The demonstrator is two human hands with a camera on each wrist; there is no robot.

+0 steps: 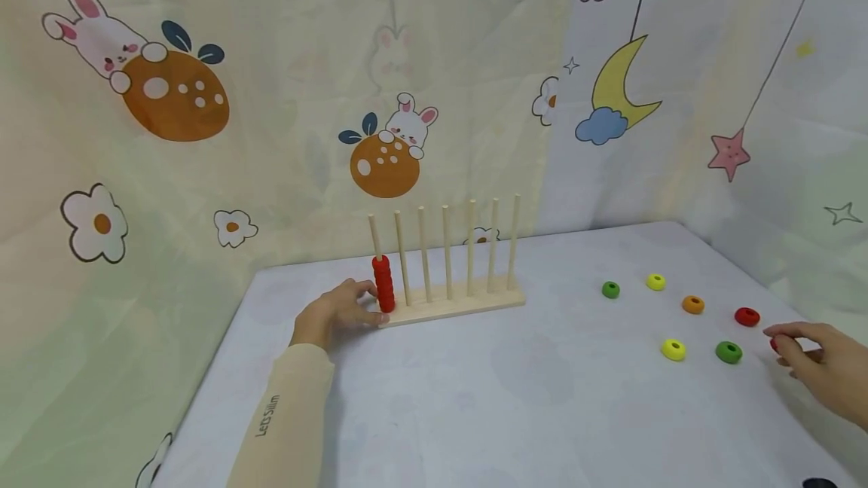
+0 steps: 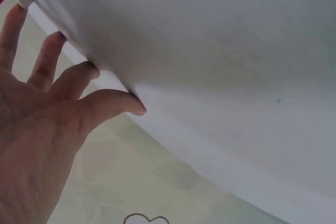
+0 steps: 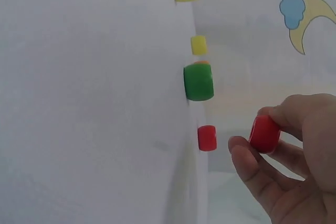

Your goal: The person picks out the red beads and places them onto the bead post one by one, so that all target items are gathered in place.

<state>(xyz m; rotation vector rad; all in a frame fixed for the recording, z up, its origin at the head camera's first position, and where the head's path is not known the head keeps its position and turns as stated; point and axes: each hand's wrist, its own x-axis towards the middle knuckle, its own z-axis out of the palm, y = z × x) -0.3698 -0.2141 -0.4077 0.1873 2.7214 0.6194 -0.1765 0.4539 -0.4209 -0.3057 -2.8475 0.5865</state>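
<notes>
At the left end of a wooden peg rack with several upright pegs, my left hand touches the base. Its fingers look spread and gently bent, one against the wood corner in the left wrist view. A stack of red beads sits on the leftmost peg, beside this hand. Over the table's right side, my right hand pinches a red bead between thumb and fingertips. That bead is mostly hidden in the head view. Another red bead lies on the table nearby.
Loose beads lie on the right half of the white tabletop: two green, two yellow and one orange. A patterned cloth hangs behind the table. A dark object shows at the bottom right edge.
</notes>
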